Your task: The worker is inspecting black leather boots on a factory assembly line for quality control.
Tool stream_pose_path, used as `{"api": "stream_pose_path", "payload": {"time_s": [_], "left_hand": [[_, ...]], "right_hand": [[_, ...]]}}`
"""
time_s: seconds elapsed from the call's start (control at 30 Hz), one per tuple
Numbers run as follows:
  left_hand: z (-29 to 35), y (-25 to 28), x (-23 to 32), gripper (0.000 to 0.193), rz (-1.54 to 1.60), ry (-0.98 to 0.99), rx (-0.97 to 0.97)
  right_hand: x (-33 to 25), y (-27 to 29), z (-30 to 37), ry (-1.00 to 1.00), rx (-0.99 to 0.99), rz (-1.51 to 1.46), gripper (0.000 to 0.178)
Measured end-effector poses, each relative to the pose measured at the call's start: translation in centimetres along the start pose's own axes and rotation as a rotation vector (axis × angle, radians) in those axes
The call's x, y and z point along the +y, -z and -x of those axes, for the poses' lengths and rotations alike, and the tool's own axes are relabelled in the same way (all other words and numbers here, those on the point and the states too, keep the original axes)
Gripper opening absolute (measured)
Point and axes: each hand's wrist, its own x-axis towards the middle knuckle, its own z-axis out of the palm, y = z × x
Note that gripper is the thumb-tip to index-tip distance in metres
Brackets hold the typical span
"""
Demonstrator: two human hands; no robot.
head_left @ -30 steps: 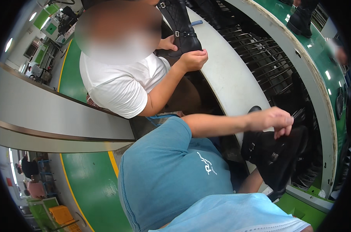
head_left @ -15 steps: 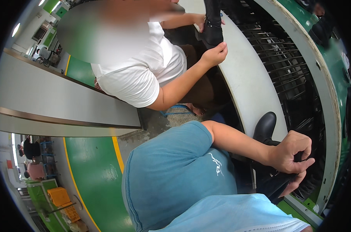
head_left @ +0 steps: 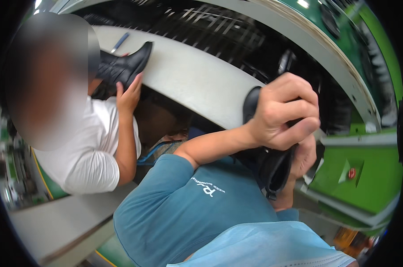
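My left hand (head_left: pixel 285 111) is closed, its fingers curled in toward the palm above a black boot (head_left: pixel 274 171). What those fingers hold, if anything, is hidden. The boot's open top faces me, and its rounded toe shows beyond my left wrist, by the white bench (head_left: pixel 201 95). My right hand (head_left: pixel 304 155) is closed around the far side of the boot's shaft, partly covered by my left hand and the boot.
On the left, a person in a white shirt (head_left: pixel 88 153) holds another black boot (head_left: pixel 128 66). A blue-handled tool (head_left: pixel 120 42) lies on the bench. Behind runs a rack of metal rods (head_left: pixel 219 22). At right stands a green cabinet (head_left: pixel 352 173) with a red button (head_left: pixel 352 173).
The view has swung to the right. My hands appear larger and higher in the picture, and the boot's open top now shows. The other person's boot has turned to lie toe outward.
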Motion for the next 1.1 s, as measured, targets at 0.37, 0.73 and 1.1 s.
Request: {"api": "stream_pose_path", "payload": {"time_s": [0.37,0.73,1.1], "left_hand": [[-0.2,0.3,-0.6,0.032,0.129,-0.045,-0.227],[-0.3,-0.7,0.2,0.036,0.193,0.022,-0.227],[-1.7,-10.6,1.5,0.029,0.345,-0.233,-0.464]], "right_hand": [[0.3,-1.8,-2.6,0.059,0.028,-0.314,0.044],[15.6,0.0,5.0,-0.516,0.016,-0.359,0.042],[19.4,2.5,0.9,-0.767,-0.030,-1.139,0.061]]}}
